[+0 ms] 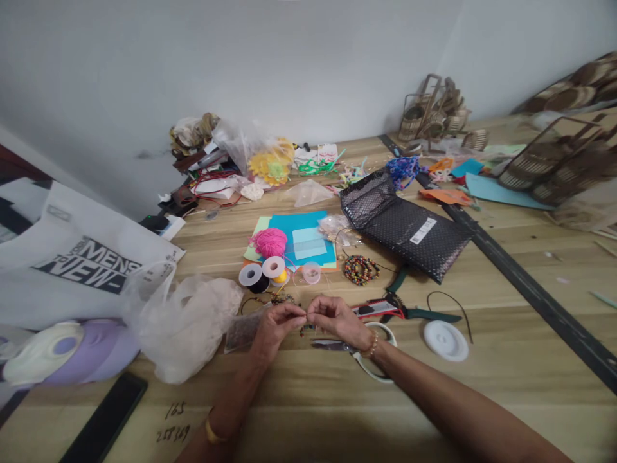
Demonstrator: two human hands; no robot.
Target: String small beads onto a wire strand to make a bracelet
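Note:
My left hand (pixel 280 321) and my right hand (pixel 337 318) meet fingertip to fingertip above the table, both pinched closed. What they pinch is too small to make out. Just below the fingertips a short row of small dark, coloured beads (pixel 307 330) shows; whether it joins what I hold, I cannot tell. Beneath my right wrist lie scissors (pixel 376 373) with pale handles, blades pointing left. Behind that hand is a red utility knife (pixel 378 309). A small clear bag (pixel 241 332) lies beside my left hand, with more beads (pixel 283 298) beyond it.
Thread spools (pixel 254 276), a pink yarn ball (pixel 270 242), blue paper (pixel 308 225) and a coiled bead strand (pixel 360 270) lie ahead. A black bubble mailer (pixel 409 228) and a white spool (pixel 446 341) are rightward. On the left sit a plastic bag (pixel 187 328) and a phone (pixel 106 418).

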